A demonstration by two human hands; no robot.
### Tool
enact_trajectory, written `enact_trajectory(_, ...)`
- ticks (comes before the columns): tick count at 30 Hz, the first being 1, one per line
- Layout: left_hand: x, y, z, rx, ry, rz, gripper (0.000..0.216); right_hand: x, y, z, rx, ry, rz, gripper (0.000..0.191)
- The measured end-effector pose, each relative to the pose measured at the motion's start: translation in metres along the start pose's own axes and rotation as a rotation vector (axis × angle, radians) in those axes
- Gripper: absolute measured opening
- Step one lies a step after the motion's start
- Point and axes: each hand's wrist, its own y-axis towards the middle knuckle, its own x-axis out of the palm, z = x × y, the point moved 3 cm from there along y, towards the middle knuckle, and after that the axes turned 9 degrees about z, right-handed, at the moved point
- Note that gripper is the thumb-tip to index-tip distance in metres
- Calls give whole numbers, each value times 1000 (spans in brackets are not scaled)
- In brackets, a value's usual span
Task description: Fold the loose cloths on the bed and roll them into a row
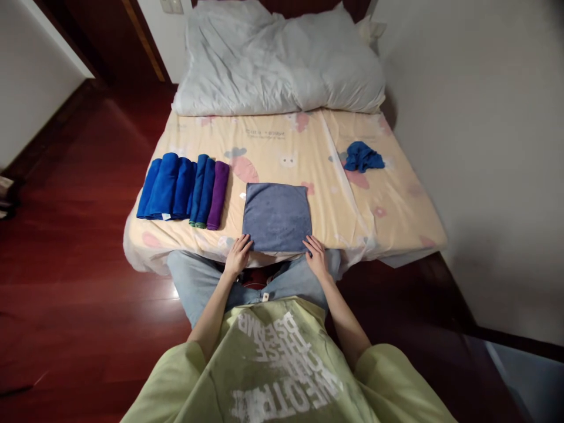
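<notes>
A square grey-blue towel (277,217) lies spread flat near the front edge of the bed. My left hand (238,254) is at its near left corner, with the fingers closed on the edge. At the near right corner, my right hand (315,254) has its fingers over the cloth and grips the edge; the thumb is partly hidden. To the left stand side by side several rolled towels: bright blue rolls (163,188), darker blue rolls with green edges (202,191) and a purple roll (218,195).
A crumpled blue cloth (363,157) lies on the right of the bed (282,138), which has a yellow patterned sheet. Large white bedding (282,59) is heaped at the far end. A wall (480,147) runs along the right, and dark red floor (79,235) lies to the left.
</notes>
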Motion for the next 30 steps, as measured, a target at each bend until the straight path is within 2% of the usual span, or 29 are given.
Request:
enact_trajectory(4, 2, 5, -3, 22, -18, -10, 55, 3, 3, 2, 0, -4, 13, 57)
enact_trajectory(12, -3, 7, -10, 4, -33, -10, 58, -1, 4, -9, 31, -92, -45, 64)
enact_trajectory(18, -4, 12, -16, -36, -77, 8, 51, -1, 6, 3, 84, 61, 46, 59)
enact_trajectory(24, -12, 24, -19, -144, -198, 48, 51, -5, 8, 9, 188, 195, 132, 54)
enact_trajectory(30, -21, 36, -22, -155, -253, -10, 48, -7, 12, 14, 205, 244, 113, 49)
